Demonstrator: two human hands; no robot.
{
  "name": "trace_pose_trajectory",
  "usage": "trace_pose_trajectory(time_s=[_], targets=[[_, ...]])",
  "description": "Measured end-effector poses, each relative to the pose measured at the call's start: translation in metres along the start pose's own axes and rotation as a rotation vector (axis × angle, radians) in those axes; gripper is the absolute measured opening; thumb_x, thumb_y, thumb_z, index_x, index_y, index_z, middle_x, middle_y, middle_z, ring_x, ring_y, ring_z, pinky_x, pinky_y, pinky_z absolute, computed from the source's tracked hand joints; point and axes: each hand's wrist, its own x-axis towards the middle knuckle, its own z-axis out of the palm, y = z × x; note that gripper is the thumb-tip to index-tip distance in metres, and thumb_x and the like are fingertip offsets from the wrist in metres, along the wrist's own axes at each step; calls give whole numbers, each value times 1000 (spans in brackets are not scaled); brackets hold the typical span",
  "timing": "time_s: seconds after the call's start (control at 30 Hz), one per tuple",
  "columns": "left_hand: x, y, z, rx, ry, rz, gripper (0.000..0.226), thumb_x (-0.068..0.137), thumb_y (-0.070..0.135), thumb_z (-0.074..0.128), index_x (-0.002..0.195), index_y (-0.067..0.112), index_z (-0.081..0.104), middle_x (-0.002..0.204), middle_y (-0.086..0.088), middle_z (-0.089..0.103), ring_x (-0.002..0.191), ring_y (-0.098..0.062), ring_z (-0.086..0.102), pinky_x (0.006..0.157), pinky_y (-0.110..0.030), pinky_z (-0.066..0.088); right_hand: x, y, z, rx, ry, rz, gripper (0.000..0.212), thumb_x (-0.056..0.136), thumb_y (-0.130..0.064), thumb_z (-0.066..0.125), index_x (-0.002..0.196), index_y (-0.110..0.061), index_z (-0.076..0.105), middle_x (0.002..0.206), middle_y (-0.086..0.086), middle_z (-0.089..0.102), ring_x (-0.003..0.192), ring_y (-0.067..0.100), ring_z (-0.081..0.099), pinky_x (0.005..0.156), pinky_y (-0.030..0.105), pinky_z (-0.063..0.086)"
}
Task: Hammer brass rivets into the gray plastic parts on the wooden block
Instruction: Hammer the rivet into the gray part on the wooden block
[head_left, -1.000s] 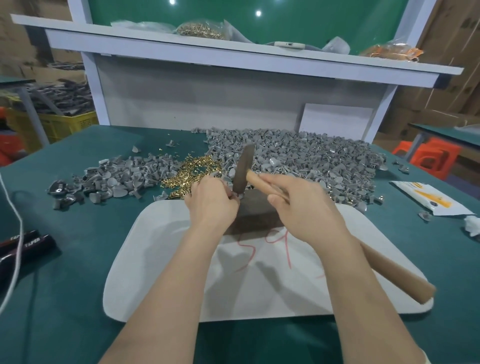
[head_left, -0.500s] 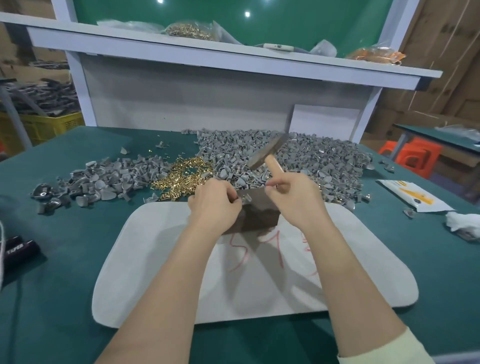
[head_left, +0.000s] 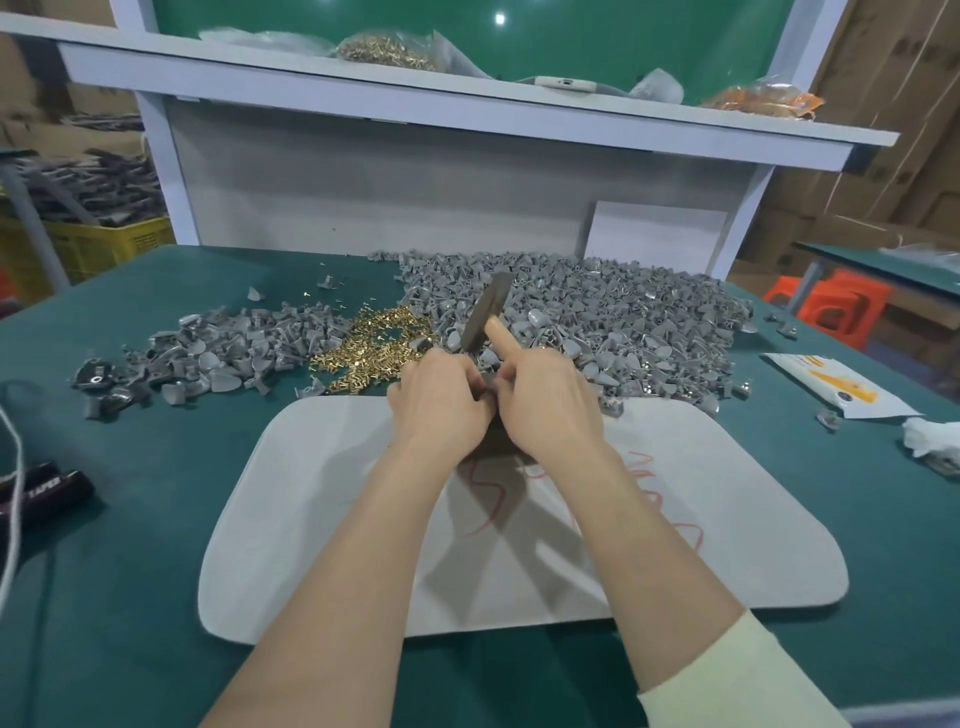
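Note:
My left hand (head_left: 439, 402) and my right hand (head_left: 548, 402) meet over the dark wooden block (head_left: 498, 441), which they mostly hide. The right hand grips the hammer (head_left: 485, 314) by its wooden handle, close under the dark metal head; the head tilts up and away over the pile. My left hand's fingers are curled on something small at the block; what it is stays hidden. A heap of brass rivets (head_left: 371, 345) lies just left of the hands. A large pile of gray plastic parts (head_left: 623, 322) spreads behind them.
A white board (head_left: 322, 519) with red scribbles lies under the block on the green table. A smaller heap of gray parts (head_left: 218, 358) sits at the left. Black tools (head_left: 47, 491) and a white cord lie at the far left, a printed packet (head_left: 836, 387) at the right.
The right hand has slid up the handle to just under the head, so the long handle no longer sticks out to the right. Both hands have closed in together over the block.

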Motion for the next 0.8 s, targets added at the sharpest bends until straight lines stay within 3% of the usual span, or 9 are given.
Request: trace_pose_trajectory(time_s=[0.17,0.33,0.5,0.57,0.7,0.8], targets=[[-1,0,1,16,13,11,11,89,31,61,90,23,68,111,-4,62,113,-29,51,87,-36,36,-1,-1,1,17,-5,7,31,92,-24,53,121,-32,58,107,10,60,96,31,59,72,32,39],[-3,0,1,15,0,7,10,89,32,61,87,23,66,110,-4,63,111,-29,52,87,-38,38,-1,0,1,26,-24,27,30,92,-24,53,120,-32,59,106,9,60,95,30,59,71,31,38],[-6,-1,1,-11,-8,-20,7,86,26,62,79,27,63,108,-1,63,109,-27,53,91,-38,42,-1,14,-9,275,-82,50,18,93,-24,53,94,-25,71,102,6,69,96,28,62,80,33,49],[-5,0,1,-36,-11,-29,10,87,27,62,77,28,62,108,1,64,109,-26,54,93,-40,43,7,26,-17,348,-11,120,23,94,-20,50,100,-29,70,109,3,68,94,25,61,80,31,48],[-2,-1,1,-26,17,-50,10,88,30,63,78,30,65,109,3,65,110,-24,54,93,-38,39,16,54,-22,302,31,220,31,95,-15,46,120,-31,54,102,0,61,73,16,49,54,24,33],[-2,-1,2,-36,17,-64,9,88,30,63,80,31,64,109,5,65,111,-23,54,92,-37,37,13,69,-12,317,-46,319,34,95,-20,52,128,-18,44,111,7,63,79,17,56,61,27,39]])
